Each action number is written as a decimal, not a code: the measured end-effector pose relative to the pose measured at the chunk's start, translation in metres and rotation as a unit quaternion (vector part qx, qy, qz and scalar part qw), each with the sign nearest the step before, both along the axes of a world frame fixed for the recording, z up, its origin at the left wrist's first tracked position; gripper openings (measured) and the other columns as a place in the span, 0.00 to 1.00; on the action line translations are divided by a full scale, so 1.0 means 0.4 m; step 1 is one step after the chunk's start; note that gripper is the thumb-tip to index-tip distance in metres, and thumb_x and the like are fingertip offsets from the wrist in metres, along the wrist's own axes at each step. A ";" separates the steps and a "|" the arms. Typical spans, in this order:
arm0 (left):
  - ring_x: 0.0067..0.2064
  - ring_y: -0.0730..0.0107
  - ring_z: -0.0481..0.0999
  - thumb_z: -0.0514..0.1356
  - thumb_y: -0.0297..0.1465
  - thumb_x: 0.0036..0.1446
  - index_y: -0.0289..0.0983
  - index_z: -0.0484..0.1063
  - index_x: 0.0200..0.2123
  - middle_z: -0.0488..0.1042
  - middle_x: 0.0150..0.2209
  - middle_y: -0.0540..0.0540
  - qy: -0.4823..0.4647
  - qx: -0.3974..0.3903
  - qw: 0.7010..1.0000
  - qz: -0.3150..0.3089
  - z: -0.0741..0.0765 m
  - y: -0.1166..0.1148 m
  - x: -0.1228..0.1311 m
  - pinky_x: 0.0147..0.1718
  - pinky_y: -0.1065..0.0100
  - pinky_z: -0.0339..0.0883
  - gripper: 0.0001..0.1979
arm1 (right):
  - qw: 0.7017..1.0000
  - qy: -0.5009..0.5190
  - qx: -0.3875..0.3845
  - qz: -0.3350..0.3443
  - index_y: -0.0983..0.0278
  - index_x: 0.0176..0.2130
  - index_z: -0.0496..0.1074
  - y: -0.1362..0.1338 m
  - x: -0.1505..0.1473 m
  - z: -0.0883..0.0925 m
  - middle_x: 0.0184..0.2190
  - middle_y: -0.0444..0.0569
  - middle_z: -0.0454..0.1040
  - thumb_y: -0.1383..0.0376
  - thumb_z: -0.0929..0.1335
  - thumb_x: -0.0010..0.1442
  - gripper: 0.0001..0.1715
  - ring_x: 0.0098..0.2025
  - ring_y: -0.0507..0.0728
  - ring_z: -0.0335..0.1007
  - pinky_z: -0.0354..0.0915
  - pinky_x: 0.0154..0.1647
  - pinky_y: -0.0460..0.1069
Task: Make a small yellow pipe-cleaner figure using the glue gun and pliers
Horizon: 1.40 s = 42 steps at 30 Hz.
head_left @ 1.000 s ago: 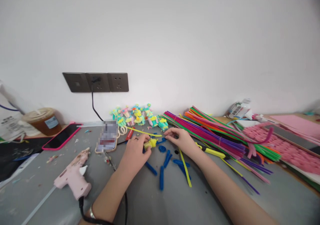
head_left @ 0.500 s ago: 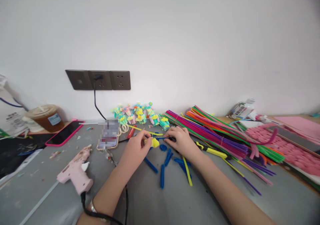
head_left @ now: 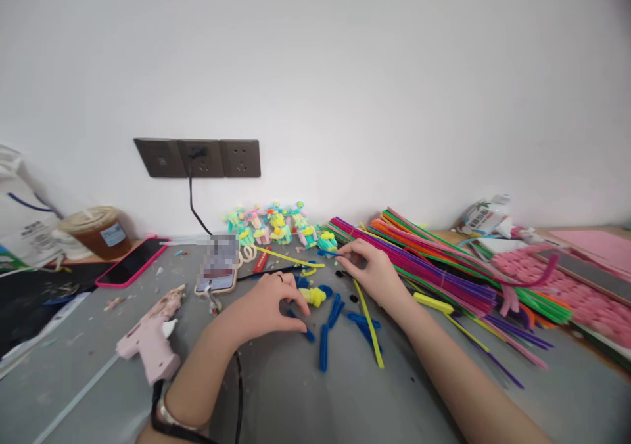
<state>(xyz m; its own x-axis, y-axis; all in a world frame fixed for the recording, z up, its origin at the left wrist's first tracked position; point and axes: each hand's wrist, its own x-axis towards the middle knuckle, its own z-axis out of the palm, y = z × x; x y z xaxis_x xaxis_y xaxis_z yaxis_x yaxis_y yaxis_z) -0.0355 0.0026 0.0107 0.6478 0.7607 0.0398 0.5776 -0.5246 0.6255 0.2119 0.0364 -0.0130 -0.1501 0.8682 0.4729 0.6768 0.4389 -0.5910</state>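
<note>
My left hand (head_left: 276, 305) is over the grey table with thumb and fingers apart, just left of a yellow fuzzy piece (head_left: 312, 296) with blue beside it. My right hand (head_left: 365, 263) pinches the end of a small blue fuzzy piece (head_left: 327, 253) near the small figures. Below the hands lie folded blue pieces (head_left: 323, 348), more crossed blue strips (head_left: 363, 320) and a yellow-green strip (head_left: 369, 326). Small black ovals lie near my right fingertips.
A pink glue gun (head_left: 152, 339) with a black cable lies left. Behind are two phones, a drink cup (head_left: 96, 232) and small colourful figures (head_left: 279, 224). Bundles of coloured pipe cleaners (head_left: 434, 266) and a yellow cutter (head_left: 434, 302) lie right, beside pink woven material (head_left: 566, 286).
My left hand has opened and come away from the yellow piece, which now lies on the table. My right hand has moved up and back with the blue piece.
</note>
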 end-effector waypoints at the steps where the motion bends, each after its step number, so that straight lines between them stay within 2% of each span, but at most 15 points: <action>1: 0.39 0.66 0.72 0.69 0.32 0.49 0.44 0.81 0.33 0.71 0.35 0.50 0.025 0.002 1.000 -0.010 0.001 -0.001 -0.004 0.39 0.68 0.61 0.05 | 1.000 0.007 0.006 -0.001 0.63 0.33 0.73 -0.001 -0.001 0.002 0.27 0.48 0.73 0.62 0.67 0.59 0.07 0.29 0.56 0.67 0.62 0.31 0.50; 4: 0.39 0.65 0.73 0.66 0.28 0.52 0.44 0.80 0.32 0.75 0.34 0.51 0.061 0.019 0.998 -0.019 -0.008 -0.007 0.003 0.43 0.65 0.58 0.05 | 1.000 0.013 0.019 -0.004 0.63 0.33 0.74 -0.003 -0.004 0.008 0.25 0.47 0.71 0.62 0.67 0.58 0.07 0.27 0.55 0.65 0.61 0.30 0.50; 7: 0.38 0.68 0.75 0.62 0.25 0.56 0.42 0.79 0.32 0.80 0.34 0.52 0.030 0.034 0.997 -0.057 -0.024 -0.014 0.031 0.46 0.63 0.56 0.07 | 1.000 0.018 0.025 -0.003 0.62 0.32 0.73 -0.004 -0.004 0.015 0.24 0.47 0.71 0.62 0.67 0.58 0.07 0.26 0.55 0.64 0.61 0.29 0.49; 10: 0.36 0.67 0.77 0.60 0.26 0.59 0.41 0.79 0.32 0.82 0.34 0.51 0.035 0.069 0.995 -0.055 -0.040 -0.018 0.063 0.44 0.62 0.57 0.08 | 0.999 0.023 0.029 -0.002 0.62 0.32 0.73 -0.005 -0.003 0.020 0.23 0.46 0.69 0.61 0.67 0.58 0.07 0.25 0.55 0.63 0.61 0.28 0.49; 13: 0.37 0.64 0.77 0.59 0.26 0.60 0.41 0.80 0.35 0.82 0.35 0.49 0.049 0.116 0.992 -0.001 -0.049 -0.017 0.080 0.43 0.61 0.57 0.09 | 0.999 0.022 0.030 -0.001 0.62 0.33 0.73 -0.008 -0.007 0.022 0.24 0.46 0.69 0.61 0.67 0.58 0.07 0.25 0.55 0.62 0.60 0.28 0.49; 16: 0.38 0.62 0.77 0.61 0.27 0.58 0.42 0.79 0.43 0.80 0.31 0.49 0.028 0.130 0.989 0.065 -0.048 -0.010 0.076 0.42 0.61 0.60 0.11 | 0.999 0.017 0.035 0.023 0.62 0.33 0.73 -0.019 -0.018 0.028 0.24 0.46 0.69 0.61 0.67 0.59 0.07 0.26 0.55 0.63 0.60 0.29 0.49; 18: 0.35 0.63 0.76 0.62 0.28 0.57 0.42 0.78 0.44 0.79 0.29 0.50 -0.004 0.114 0.988 0.101 -0.043 0.000 0.060 0.41 0.63 0.62 0.11 | 0.997 0.007 0.040 0.071 0.62 0.33 0.73 -0.033 -0.029 0.038 0.26 0.46 0.69 0.63 0.67 0.60 0.06 0.28 0.55 0.63 0.59 0.31 0.49; 20: 0.31 0.66 0.75 0.60 0.29 0.58 0.39 0.78 0.38 0.78 0.28 0.50 -0.051 0.099 0.983 0.145 -0.036 0.014 0.037 0.37 0.65 0.63 0.07 | 0.990 -0.014 0.037 0.136 0.61 0.33 0.72 -0.053 -0.045 0.050 0.28 0.46 0.70 0.65 0.67 0.62 0.04 0.30 0.55 0.64 0.59 0.34 0.49; 23: 0.28 0.68 0.75 0.55 0.29 0.60 0.38 0.75 0.35 0.77 0.26 0.50 -0.109 0.084 0.959 0.247 -0.029 0.032 0.003 0.32 0.68 0.63 0.08 | 0.970 -0.068 0.009 0.235 0.61 0.32 0.69 -0.089 -0.076 0.058 0.30 0.45 0.71 0.70 0.67 0.61 0.05 0.33 0.54 0.65 0.58 0.39 0.49; 27: 0.26 0.68 0.73 0.54 0.29 0.59 0.39 0.73 0.34 0.74 0.23 0.52 -0.111 0.087 0.951 0.275 -0.028 0.036 -0.009 0.30 0.69 0.62 0.07 | 0.939 -0.152 -0.038 0.306 0.61 0.31 0.68 -0.120 -0.114 0.041 0.31 0.43 0.70 0.73 0.68 0.59 0.08 0.35 0.53 0.66 0.56 0.44 0.50; 32: 0.23 0.69 0.70 0.54 0.31 0.61 0.40 0.73 0.32 0.71 0.19 0.53 -0.063 0.076 0.961 0.257 -0.031 0.022 0.011 0.27 0.70 0.58 0.09 | 0.939 -0.129 -0.087 0.308 0.61 0.31 0.69 -0.112 -0.108 0.031 0.26 0.40 0.67 0.59 0.74 0.56 0.12 0.30 0.52 0.64 0.57 0.41 0.49; 36: 0.24 0.68 0.69 0.54 0.32 0.61 0.40 0.73 0.32 0.70 0.20 0.52 -0.047 0.088 0.960 0.263 -0.033 0.023 0.014 0.26 0.69 0.55 0.09 | 0.977 -0.005 -0.046 0.207 0.61 0.28 0.67 -0.115 -0.110 0.058 0.23 0.42 0.65 0.59 0.66 0.64 0.14 0.26 0.53 0.60 0.57 0.30 0.47; 38: 0.25 0.68 0.69 0.54 0.32 0.60 0.40 0.73 0.31 0.71 0.21 0.52 -0.044 0.089 0.959 0.265 -0.034 0.027 0.012 0.26 0.69 0.54 0.09 | 0.984 0.042 -0.009 0.171 0.61 0.28 0.66 -0.142 -0.151 0.080 0.23 0.44 0.67 0.61 0.64 0.66 0.14 0.25 0.53 0.61 0.57 0.27 0.47; 39: 0.25 0.68 0.70 0.55 0.32 0.60 0.40 0.73 0.31 0.71 0.21 0.52 -0.042 0.088 0.959 0.265 -0.033 0.028 0.011 0.26 0.69 0.54 0.09 | 0.982 0.050 -0.002 0.182 0.60 0.30 0.67 -0.162 -0.187 0.092 0.24 0.45 0.69 0.63 0.63 0.66 0.12 0.26 0.54 0.63 0.59 0.28 0.48; 42: 0.25 0.68 0.70 0.55 0.31 0.60 0.40 0.73 0.30 0.71 0.20 0.52 -0.037 0.085 0.959 0.266 -0.031 0.026 0.013 0.26 0.69 0.54 0.08 | 0.957 -0.019 -0.029 0.287 0.60 0.40 0.69 -0.233 -0.358 0.116 0.36 0.51 0.76 0.65 0.64 0.64 0.04 0.39 0.59 0.71 0.66 0.39 0.52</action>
<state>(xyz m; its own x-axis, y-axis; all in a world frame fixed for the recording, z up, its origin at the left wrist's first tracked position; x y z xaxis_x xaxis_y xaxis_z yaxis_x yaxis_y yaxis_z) -0.0303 0.0129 -0.0018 0.1593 0.9613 0.2247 0.7490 -0.2660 0.6068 0.0686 -0.0567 0.0332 -0.6259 0.6630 0.4107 0.3557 0.7113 -0.6062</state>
